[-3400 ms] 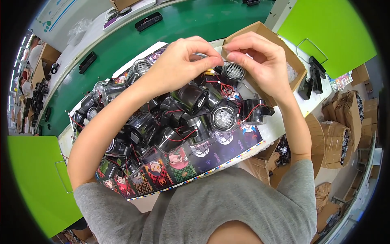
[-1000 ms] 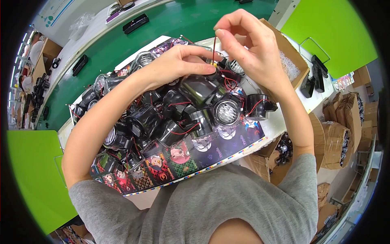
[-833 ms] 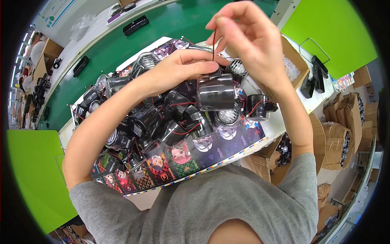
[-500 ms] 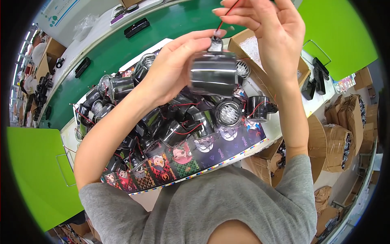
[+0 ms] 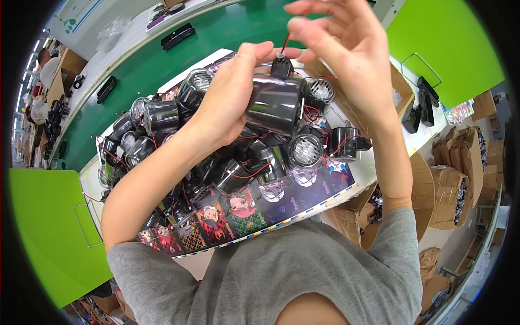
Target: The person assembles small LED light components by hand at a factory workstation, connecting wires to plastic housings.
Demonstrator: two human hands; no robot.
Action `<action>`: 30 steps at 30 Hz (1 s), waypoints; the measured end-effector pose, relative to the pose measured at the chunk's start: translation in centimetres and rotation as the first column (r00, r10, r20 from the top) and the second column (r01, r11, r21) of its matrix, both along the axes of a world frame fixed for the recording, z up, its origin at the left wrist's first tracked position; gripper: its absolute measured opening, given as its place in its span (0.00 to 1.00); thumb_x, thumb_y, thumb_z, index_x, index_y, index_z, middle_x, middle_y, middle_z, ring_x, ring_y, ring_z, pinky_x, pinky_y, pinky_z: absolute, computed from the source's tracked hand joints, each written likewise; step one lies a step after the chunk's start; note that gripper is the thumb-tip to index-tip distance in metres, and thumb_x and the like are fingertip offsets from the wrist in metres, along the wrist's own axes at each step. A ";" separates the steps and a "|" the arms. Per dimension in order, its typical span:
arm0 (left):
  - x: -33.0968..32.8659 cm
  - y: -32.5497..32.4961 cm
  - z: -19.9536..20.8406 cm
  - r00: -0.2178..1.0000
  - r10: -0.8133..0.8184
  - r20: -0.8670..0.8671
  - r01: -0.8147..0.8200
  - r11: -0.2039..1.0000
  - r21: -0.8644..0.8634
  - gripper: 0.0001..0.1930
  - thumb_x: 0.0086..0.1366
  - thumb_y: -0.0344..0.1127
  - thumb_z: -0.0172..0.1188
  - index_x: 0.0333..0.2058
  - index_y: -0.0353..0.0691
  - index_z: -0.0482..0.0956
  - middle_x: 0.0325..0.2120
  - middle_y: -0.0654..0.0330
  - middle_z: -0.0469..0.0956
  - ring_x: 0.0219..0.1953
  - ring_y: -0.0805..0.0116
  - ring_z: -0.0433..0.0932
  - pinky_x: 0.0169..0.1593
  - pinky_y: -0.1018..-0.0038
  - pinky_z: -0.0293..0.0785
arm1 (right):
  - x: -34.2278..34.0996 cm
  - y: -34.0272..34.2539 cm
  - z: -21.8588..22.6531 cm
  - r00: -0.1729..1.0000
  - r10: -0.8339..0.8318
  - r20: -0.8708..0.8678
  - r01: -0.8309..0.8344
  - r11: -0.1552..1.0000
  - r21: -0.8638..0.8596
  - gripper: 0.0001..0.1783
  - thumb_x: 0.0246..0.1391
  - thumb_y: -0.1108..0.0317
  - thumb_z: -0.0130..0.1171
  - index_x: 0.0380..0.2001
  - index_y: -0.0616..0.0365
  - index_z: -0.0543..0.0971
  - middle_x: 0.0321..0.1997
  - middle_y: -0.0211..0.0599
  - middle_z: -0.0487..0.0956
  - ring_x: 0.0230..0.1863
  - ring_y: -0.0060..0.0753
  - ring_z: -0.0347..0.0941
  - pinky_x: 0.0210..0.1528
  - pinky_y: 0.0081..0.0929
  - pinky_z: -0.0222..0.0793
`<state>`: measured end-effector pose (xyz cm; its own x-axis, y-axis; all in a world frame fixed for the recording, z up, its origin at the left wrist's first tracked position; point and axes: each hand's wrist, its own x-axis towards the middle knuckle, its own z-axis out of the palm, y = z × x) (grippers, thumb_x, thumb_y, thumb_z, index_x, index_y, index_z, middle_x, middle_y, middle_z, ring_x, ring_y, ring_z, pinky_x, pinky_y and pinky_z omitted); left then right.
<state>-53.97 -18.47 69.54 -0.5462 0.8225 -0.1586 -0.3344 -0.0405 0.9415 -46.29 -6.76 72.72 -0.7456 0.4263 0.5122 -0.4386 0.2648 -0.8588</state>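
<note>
Well, my left hand (image 5: 234, 92) is wrapped around the black cylindrical housing (image 5: 275, 107); its dark red wire (image 5: 284, 44) rises from the black bracket (image 5: 282, 67) to the thumb of my right hand (image 5: 349, 57), though whether pinched I can't tell. I'd brace the bracket and guide the wire gently, without tugging, keeping clear of the piled housings (image 5: 161, 117) below.

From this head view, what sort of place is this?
Probably a small-parts assembly workshop: a heap of similar, wired black cups, a long green work surface beyond it, and cardboard boxes at right.
</note>
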 end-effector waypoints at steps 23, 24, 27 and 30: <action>-1.0 0.1 -0.3 0.495 0.202 -0.845 -0.105 0.979 0.173 0.14 0.58 0.31 0.39 0.32 0.28 0.73 0.17 0.55 0.71 0.20 0.72 0.70 0.26 0.77 0.65 | 1.4 2.2 -3.8 0.970 0.177 0.167 -0.191 0.979 0.071 0.06 0.43 0.76 0.59 0.27 0.64 0.75 0.27 0.32 0.75 0.24 0.16 0.71 0.21 0.13 0.69; -0.9 -0.1 0.1 0.468 0.113 -0.876 -0.111 0.991 0.069 0.16 0.59 0.31 0.35 0.34 0.27 0.72 0.24 0.58 0.74 0.27 0.77 0.70 0.33 0.81 0.66 | 1.4 2.1 -3.9 0.975 0.166 0.146 -0.176 0.983 0.057 0.07 0.43 0.76 0.60 0.28 0.64 0.75 0.27 0.32 0.76 0.25 0.16 0.71 0.22 0.13 0.70; -0.7 -0.3 0.5 0.468 0.083 -0.880 -0.082 0.995 0.051 0.15 0.58 0.29 0.36 0.34 0.27 0.72 0.24 0.59 0.74 0.27 0.77 0.69 0.32 0.81 0.66 | 1.5 1.4 -4.3 0.992 0.085 0.094 -0.095 0.990 0.107 0.08 0.43 0.76 0.60 0.30 0.63 0.76 0.28 0.32 0.76 0.26 0.16 0.72 0.23 0.13 0.70; -0.8 -0.2 0.2 0.465 0.126 -0.876 -0.062 0.992 0.110 0.14 0.58 0.28 0.38 0.35 0.28 0.72 0.21 0.61 0.73 0.24 0.80 0.68 0.29 0.82 0.64 | 1.5 1.4 -5.0 0.998 -0.057 -0.021 0.061 0.944 0.323 0.09 0.43 0.77 0.60 0.31 0.64 0.77 0.28 0.33 0.77 0.27 0.17 0.72 0.24 0.13 0.70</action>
<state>-54.80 -18.68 69.76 -0.4456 0.7465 0.4942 0.6783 -0.0788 0.7306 -44.81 -5.35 67.68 -0.7178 0.2796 0.6376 -0.4224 0.5532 -0.7180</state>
